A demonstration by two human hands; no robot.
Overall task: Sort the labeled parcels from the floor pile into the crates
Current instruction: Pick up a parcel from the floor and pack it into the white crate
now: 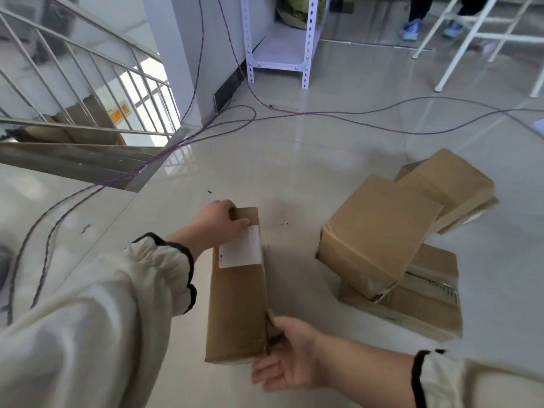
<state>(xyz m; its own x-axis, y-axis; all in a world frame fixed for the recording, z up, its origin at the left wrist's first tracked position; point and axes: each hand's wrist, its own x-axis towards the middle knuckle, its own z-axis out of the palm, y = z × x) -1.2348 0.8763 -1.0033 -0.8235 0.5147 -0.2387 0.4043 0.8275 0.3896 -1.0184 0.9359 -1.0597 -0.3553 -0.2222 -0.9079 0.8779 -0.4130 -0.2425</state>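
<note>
Both hands' fingers clasping long labeled parcel (237,293), cardboard boxes (379,231) piled right

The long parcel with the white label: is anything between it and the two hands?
Nothing visible. The left hand grips the far end of the long parcel beside its white label; the right hand holds its near corner. No crate is in view.

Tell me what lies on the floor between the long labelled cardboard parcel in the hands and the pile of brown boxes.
The head view shows only bare glossy floor tile between the long cardboard parcel and the brown box pile, apart from a few tiny dark specks.
</note>
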